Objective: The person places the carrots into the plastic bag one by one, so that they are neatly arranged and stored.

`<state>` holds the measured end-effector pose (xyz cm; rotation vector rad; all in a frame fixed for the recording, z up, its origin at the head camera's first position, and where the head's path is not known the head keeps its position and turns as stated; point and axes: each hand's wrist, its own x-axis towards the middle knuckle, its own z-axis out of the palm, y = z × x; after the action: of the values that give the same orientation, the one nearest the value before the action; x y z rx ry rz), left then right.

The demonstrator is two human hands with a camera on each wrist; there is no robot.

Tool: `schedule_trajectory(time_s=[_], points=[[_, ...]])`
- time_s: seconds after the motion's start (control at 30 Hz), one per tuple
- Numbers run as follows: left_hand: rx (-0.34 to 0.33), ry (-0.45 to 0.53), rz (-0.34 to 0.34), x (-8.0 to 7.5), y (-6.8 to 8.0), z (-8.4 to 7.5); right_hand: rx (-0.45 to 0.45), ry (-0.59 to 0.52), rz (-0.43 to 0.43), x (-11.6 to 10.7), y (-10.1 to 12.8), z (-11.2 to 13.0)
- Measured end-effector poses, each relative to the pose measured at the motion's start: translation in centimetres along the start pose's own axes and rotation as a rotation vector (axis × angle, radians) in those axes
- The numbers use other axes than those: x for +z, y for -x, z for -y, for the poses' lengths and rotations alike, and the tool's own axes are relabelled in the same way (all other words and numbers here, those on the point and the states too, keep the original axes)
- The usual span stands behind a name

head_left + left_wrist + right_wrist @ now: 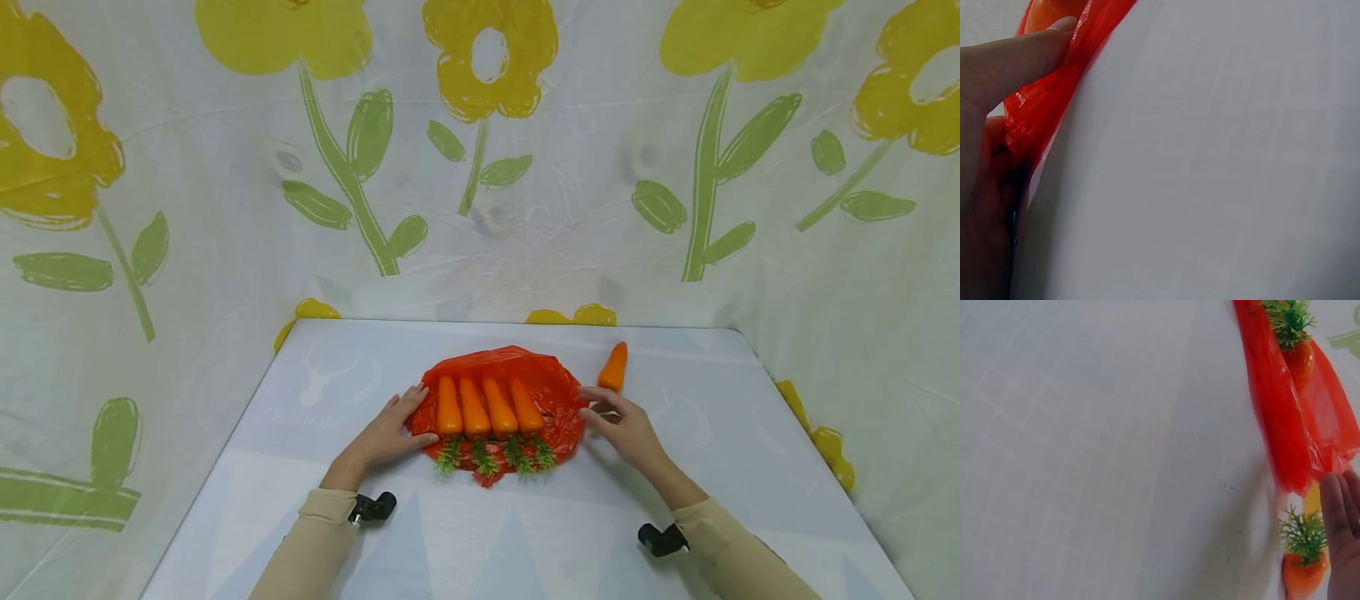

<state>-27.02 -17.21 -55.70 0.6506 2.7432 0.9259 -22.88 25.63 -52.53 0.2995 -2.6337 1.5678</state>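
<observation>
A red plastic bag [517, 360] lies spread on the table. Several orange carrots [474, 408] sit in a row on it, their green leafy tops [486, 457] towards me. At the bag's left edge rests my left hand [392, 427], thumb and fingers spread apart. In the left wrist view its thumb [1029, 56] lies over the plastic beside a carrot. My right hand [626, 423] touches the bag's right edge with its fingertips; straight fingers [1335, 509] show in the right wrist view. Just beyond that hand lies a separate carrot [615, 365], its leafy top [1302, 534] visible from the right wrist.
The pale table [480, 550] carries faint printed patterns. A curtain [577, 200] with yellow flowers and green stems hangs behind its far edge and along both sides. Dark wrist devices [373, 507] are worn at both cuffs.
</observation>
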Motion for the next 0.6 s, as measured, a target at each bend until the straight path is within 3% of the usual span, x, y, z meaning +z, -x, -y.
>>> schedule_trajectory(time_s=[0.6], points=[[0.01,-0.001,-0.003,0.1,-0.1,0.1,-0.043,0.076,-0.119,-1.4,-0.1,-0.5]])
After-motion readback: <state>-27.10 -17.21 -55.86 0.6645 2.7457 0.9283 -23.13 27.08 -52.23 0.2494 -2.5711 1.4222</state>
